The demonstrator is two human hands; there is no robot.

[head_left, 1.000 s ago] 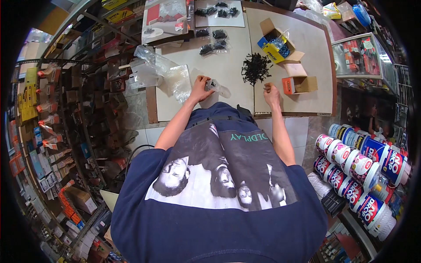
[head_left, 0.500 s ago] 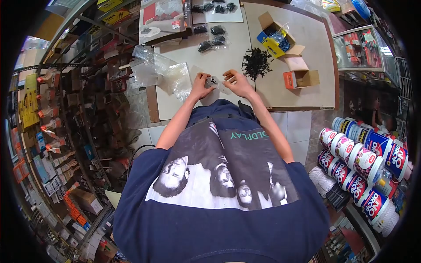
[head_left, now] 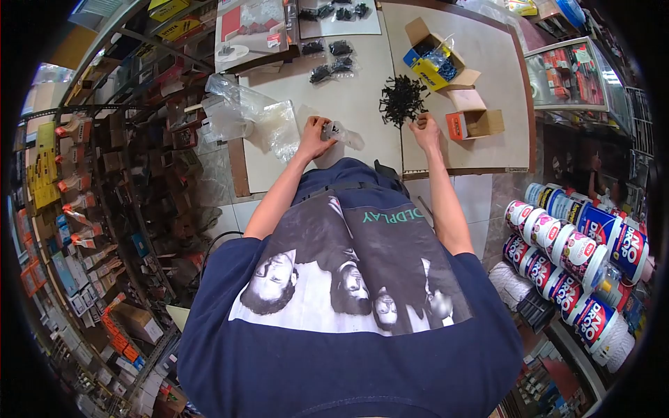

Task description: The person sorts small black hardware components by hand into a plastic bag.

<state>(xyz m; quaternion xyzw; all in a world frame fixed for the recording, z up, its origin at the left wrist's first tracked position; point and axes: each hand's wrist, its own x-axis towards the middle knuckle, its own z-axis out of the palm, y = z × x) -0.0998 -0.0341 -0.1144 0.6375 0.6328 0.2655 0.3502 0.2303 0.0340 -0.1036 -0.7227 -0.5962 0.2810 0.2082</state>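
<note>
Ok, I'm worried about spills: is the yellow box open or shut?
Open: the yellow box has flaps spread, contents showing.

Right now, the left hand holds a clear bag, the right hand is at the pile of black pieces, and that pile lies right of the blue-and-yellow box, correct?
No: the head view shows the pile of black pieces left of the blue-and-yellow box. The left hand does hold a clear bag; the right hand is at the pile.
</note>
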